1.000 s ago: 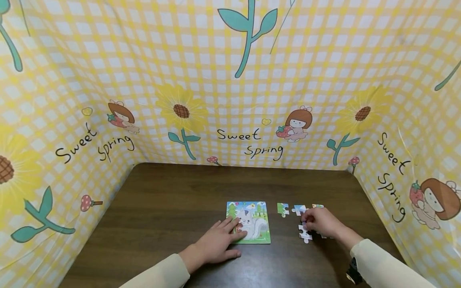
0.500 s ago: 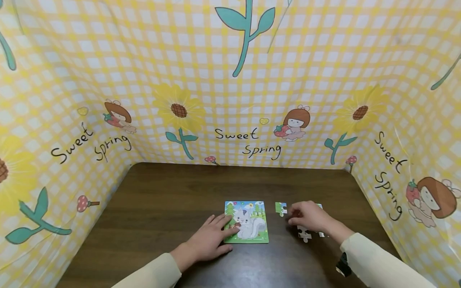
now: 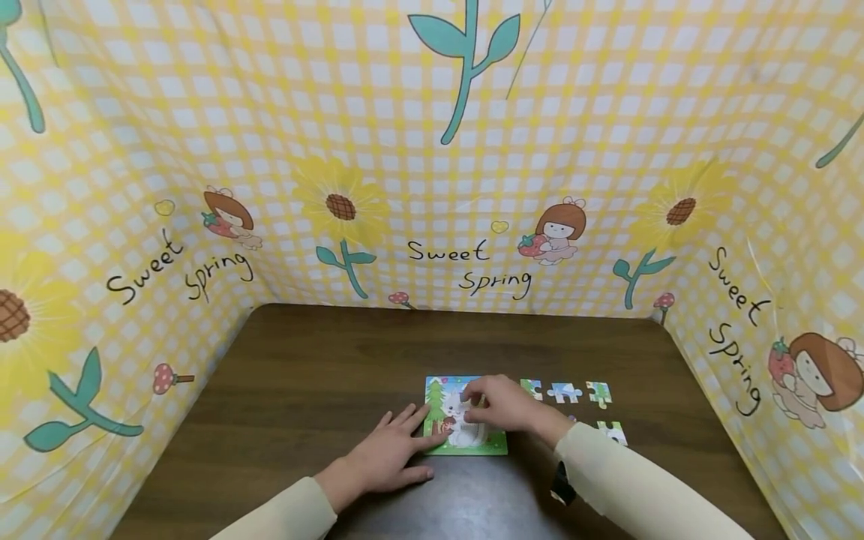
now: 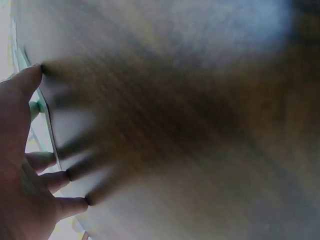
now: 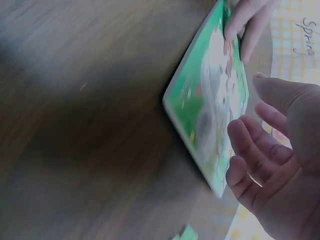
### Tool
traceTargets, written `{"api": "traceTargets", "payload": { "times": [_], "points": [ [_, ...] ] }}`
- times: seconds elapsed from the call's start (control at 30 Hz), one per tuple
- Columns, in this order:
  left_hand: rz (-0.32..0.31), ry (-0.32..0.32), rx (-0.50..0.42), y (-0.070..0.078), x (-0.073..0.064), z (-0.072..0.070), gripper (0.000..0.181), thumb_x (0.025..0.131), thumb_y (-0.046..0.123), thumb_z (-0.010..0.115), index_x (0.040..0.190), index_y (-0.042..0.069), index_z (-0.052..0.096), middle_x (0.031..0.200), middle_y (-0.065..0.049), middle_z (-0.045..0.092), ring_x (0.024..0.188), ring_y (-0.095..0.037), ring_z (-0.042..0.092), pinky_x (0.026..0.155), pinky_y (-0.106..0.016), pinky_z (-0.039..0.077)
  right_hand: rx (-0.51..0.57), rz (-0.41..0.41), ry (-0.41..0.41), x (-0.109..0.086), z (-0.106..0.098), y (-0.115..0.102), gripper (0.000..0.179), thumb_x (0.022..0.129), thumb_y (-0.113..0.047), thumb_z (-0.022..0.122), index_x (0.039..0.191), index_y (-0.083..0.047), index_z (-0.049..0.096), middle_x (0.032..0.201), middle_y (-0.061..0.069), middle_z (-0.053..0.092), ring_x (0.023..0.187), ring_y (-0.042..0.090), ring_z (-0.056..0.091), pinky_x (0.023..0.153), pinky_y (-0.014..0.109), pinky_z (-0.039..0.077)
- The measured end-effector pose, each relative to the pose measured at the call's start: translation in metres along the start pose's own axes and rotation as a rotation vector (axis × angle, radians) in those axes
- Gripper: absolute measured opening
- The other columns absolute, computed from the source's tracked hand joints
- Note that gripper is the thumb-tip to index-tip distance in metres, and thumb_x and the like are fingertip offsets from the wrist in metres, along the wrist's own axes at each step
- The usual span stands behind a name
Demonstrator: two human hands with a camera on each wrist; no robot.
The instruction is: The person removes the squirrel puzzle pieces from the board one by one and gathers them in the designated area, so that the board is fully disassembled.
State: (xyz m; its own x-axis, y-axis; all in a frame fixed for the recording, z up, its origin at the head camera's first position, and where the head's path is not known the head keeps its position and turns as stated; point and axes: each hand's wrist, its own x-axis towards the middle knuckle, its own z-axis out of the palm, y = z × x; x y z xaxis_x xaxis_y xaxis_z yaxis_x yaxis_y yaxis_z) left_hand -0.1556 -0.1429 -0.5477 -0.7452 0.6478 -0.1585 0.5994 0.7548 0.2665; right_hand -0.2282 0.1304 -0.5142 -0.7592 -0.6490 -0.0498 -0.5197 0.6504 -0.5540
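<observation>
A square jigsaw board (image 3: 499,448) with a white squirrel picture lies on the brown table. My left hand (image 3: 383,457) rests flat at its left side, fingers spread, with fingertips over its left edge. In the right wrist view the board (image 5: 182,100) lies beside my right hand (image 5: 280,150), whose thumb and fingers stand apart, bent, with nothing between them. From the head view, my right hand (image 3: 498,405) is over the board's right part and covers some of the picture. The left wrist view shows the left hand (image 4: 25,165) at the board's edge.
Loose jigsaw pieces lie right of the board: a green one (image 3: 531,388), a blue-and-white one (image 3: 564,392), one with a tree (image 3: 598,394), and another nearer (image 3: 612,433). The right forearm hides part of this area. Checked yellow cloth (image 3: 445,187) walls the table (image 3: 324,360).
My right hand has moved left from the loose pieces to over the board, uncovering pieces in the back row. The left hand has stayed at the board's left side.
</observation>
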Motion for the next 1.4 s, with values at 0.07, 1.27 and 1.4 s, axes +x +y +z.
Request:
{"api": "traceTargets", "payload": {
  "times": [0.07, 1.27, 1.4],
  "points": [
    [0.006, -0.001, 0.009, 0.001, 0.001, -0.001, 0.061, 0.099, 0.063, 0.054, 0.156, 0.049, 0.037, 0.170, -0.014, 0.024, 0.152, -0.044, 0.029, 0.111, -0.071, 0.034, -0.003, 0.009, -0.013, 0.007, 0.006, -0.004, 0.027, 0.094, -0.029, 0.076, 0.117, -0.015, 0.075, 0.103, 0.001, 0.074, 0.079, 0.006, 0.063, 0.072, 0.028, 0.054],
    [0.015, 0.016, -0.017, 0.002, -0.004, 0.001, 0.059, 0.101, 0.061, 0.053, 0.156, 0.047, 0.038, 0.170, -0.016, 0.020, 0.153, -0.046, 0.025, 0.110, -0.074, 0.031, 0.004, 0.053, 0.014, 0.030, 0.026, -0.021, 0.034, 0.089, -0.022, 0.081, 0.120, -0.011, 0.074, 0.105, 0.002, 0.074, 0.097, 0.019, 0.069, 0.080, 0.033, 0.055],
    [0.010, 0.017, -0.013, 0.004, -0.004, 0.000, 0.058, 0.101, 0.060, 0.054, 0.155, 0.047, 0.039, 0.170, -0.017, 0.022, 0.153, -0.045, 0.026, 0.110, -0.074, 0.031, -0.025, 0.039, 0.024, 0.032, 0.027, -0.021, 0.033, 0.086, -0.018, 0.084, 0.117, -0.012, 0.074, 0.103, 0.002, 0.071, 0.092, 0.018, 0.067, 0.076, 0.032, 0.053]
  ]
}}
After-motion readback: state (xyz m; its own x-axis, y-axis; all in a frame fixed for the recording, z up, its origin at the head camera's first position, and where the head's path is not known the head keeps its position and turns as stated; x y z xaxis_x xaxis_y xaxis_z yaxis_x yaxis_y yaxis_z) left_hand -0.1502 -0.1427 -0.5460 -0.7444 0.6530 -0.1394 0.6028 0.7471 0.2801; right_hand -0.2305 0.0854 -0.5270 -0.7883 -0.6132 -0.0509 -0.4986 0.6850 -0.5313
